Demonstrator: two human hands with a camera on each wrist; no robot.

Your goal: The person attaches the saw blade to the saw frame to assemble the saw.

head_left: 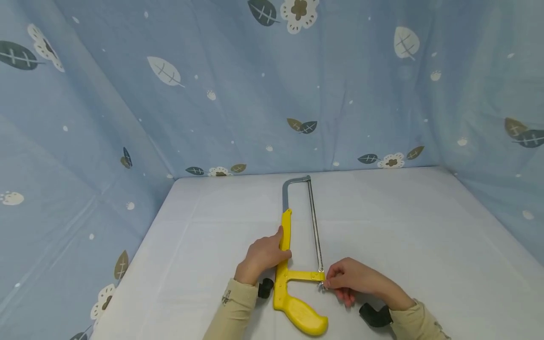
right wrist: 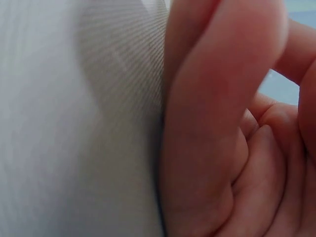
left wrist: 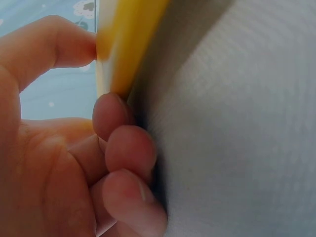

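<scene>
A hacksaw [head_left: 280, 285] with a yellow frame and grip lies flat on the white-covered table, its grey bow end pointing away. Its thin blade [head_left: 315, 226] runs along the right side. My left hand [head_left: 261, 253] holds the yellow frame above the grip, with thumb and curled fingers on the yellow bar [left wrist: 129, 44] in the left wrist view. At the blade's near end, my right hand [head_left: 357, 277] pinches a small silver wing nut [head_left: 321, 286] between thumb and forefinger. Fingers hide part of the nut. The right wrist view shows only curled fingers [right wrist: 212, 118] close to the cloth.
The table [head_left: 212, 236] has a white cloth cover. Blue patterned curtains [head_left: 238, 94] hang behind it and at both sides. A black wrist mount [head_left: 265, 288] sits by the left wrist and another black mount [head_left: 376, 315] by the right.
</scene>
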